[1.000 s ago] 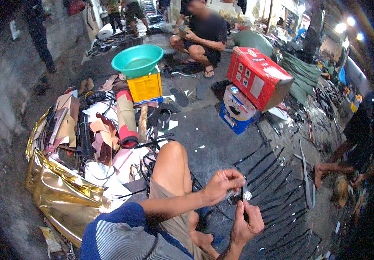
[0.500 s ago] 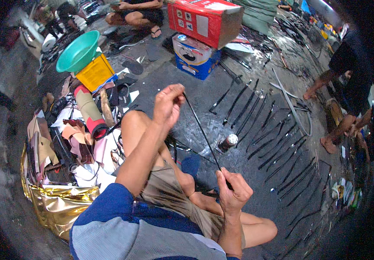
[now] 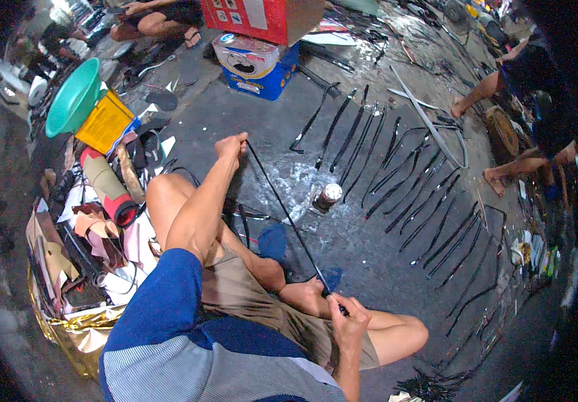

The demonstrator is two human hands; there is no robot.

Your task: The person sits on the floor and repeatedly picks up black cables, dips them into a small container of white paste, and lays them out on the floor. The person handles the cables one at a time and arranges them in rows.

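A thin black strip (image 3: pixel 279 206) runs taut on a slant between my two hands, above the floor in front of my crossed legs. My left hand (image 3: pixel 231 148) is closed on its far upper end. My right hand (image 3: pixel 349 319) grips the near lower end, where a dark bit shows between the fingers; whether it is part of the strip I cannot tell. Beyond the strip, a short cylindrical container with a whitish top (image 3: pixel 330 195) stands on the white-smeared floor. Several similar black strips (image 3: pixel 423 218) lie side by side in a curved row to the right.
To the left are a green basin (image 3: pixel 75 96) on a yellow container (image 3: pixel 106 120), a pile of scraps (image 3: pixel 101 234) and gold sheeting (image 3: pixel 88 342). A red box (image 3: pixel 252 17) sits on a blue-and-white box (image 3: pixel 255 79) ahead. Other people's bare legs (image 3: pixel 476 94) show at the right.
My hands have drawn farther apart, with more of the strip showing between them. The right hand has come closer to my body. The whole view has shifted, so the floor things appear farther left.
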